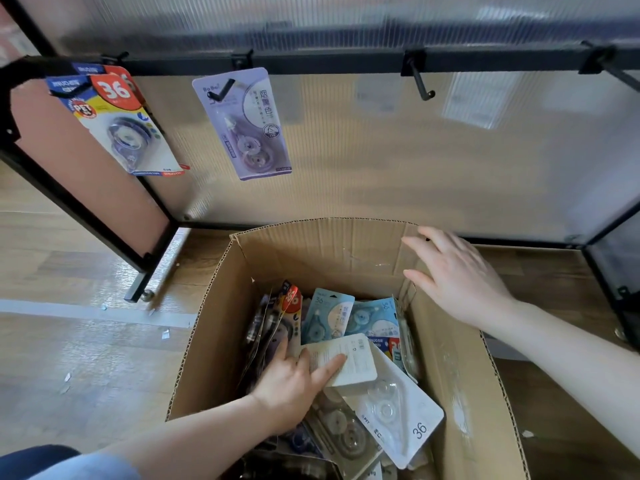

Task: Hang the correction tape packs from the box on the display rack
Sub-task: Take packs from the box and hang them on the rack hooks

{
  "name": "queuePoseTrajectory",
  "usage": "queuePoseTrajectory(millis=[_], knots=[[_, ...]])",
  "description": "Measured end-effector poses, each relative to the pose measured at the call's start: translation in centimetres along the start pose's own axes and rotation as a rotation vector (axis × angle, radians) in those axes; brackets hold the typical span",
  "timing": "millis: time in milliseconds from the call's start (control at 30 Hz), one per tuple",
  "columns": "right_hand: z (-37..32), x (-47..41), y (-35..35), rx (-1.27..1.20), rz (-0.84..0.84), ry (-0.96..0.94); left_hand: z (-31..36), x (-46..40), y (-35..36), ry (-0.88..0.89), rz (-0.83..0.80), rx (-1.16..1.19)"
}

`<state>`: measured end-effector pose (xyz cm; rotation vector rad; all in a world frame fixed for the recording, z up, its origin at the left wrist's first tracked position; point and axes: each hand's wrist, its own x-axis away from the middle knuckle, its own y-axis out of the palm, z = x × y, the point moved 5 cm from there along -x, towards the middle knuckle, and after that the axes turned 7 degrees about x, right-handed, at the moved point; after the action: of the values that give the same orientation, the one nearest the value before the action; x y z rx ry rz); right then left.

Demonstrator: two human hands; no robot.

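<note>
Nearest me, the person's left hand [289,382] reaches down into the open cardboard box [460,393] on the wooden floor [69,341]. Its forefinger and thumb lie on a white pack [349,362] turned back-side up, which rests on top of the heap; whether the hand truly grips that pack or only touches it, I cannot tell. Around it lie many more correction tape packs [391,414], tumbled together: a clear one marked 36 towards the near right, pale blue ones [327,318] standing against the far side, and a red-labelled one [291,299] at the left.

The right hand [457,275] hovers over the box's far right corner, fingers spread and relaxed, holding nothing.

Beyond the box stands the display rack [329,60], a black frame backed by translucent ribbed panelling, with hooks along its crossbar. On the leftmost hook hangs a blue and red pack [121,123] bearing 36; on the next hook hangs a lilac pack [246,123]. Further right, a hook [420,81] juts out bare, and another [613,69] sits near the right edge.
</note>
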<state>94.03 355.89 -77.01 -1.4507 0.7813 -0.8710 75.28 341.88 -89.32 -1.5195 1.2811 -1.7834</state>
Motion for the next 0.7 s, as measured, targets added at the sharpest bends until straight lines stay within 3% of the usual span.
queuePoseTrajectory(millis=[167,300,500,700], knots=[[0.0,-0.1,0.1,-0.008,-0.004,-0.003,-0.5,-0.3,-1.6,-0.052,0.070,0.114],[0.0,-0.2,0.1,-0.006,-0.012,0.000,-0.7,-0.3,-1.3,-0.104,0.002,0.044],[0.1,-0.2,0.2,0.006,-0.009,-0.009,-2.1,-0.7,-3.0,-0.142,0.090,0.068],[0.0,-0.5,0.2,-0.012,0.007,-0.002,-6.0,0.0,-7.4,-0.254,0.311,0.534]])
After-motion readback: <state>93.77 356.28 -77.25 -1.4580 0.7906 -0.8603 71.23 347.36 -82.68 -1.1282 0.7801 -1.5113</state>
